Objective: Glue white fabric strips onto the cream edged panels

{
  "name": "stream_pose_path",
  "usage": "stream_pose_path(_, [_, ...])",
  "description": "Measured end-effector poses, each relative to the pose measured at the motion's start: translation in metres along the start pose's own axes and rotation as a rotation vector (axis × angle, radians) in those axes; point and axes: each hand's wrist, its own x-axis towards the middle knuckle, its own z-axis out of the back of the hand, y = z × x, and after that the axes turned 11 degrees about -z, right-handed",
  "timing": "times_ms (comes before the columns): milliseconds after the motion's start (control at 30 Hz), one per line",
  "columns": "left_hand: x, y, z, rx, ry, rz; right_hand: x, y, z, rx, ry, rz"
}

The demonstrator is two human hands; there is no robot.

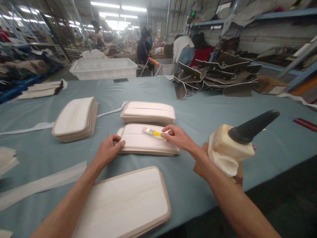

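No readable text, brands or numbers. Small green lit sign (192, 14) in the background, upper right of center: too blurred to read. Pale label (277, 90) on the cardboard box (265, 86) at the surface's far right: any print illegible.

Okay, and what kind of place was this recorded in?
Probably a factory workshop, perhaps for bags or leather-like goods: stacked pale panels and a heap of dark cut pieces on the worktable, with rows of strip lights overhead.
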Motion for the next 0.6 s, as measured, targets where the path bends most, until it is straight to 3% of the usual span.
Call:
stream_pose_path(133, [0.005,0.008,0.005,-0.067,0.026,-0.024,-0.005,0.012,-0.002,0.416,0.051,-0.088])
stream_pose_path(333, [0.003,0.011,0.000,-0.111,0.010,-0.073,0.011,0.027,-0.032,0.729,-0.205,-0.101])
stream_pose_path(600, [-0.002,0.011,-0.006,-0.135,-0.004,-0.077,0.022,0.046,-0.076,0.632,-0.366,-0.053])
